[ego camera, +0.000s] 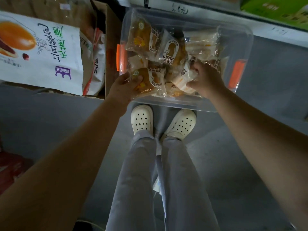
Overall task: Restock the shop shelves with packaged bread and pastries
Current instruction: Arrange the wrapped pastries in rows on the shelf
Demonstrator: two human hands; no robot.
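Left hand (124, 85): fingers curled round a bread packet (148, 79), near-left corner of the tub.
Right hand (205, 79): gripping a white pastry packet (184, 77).
Clear tub (166, 103): on the floor, heaped with packets.
Progress: seemingly early; nothing shelved in view.

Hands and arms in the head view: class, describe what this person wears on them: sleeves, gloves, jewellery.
Nothing visible is worn. The left forearm and right forearm are bare, with no sleeves in view. The left hand and right hand are ungloved, and neither wrist carries a watch or bracelet.
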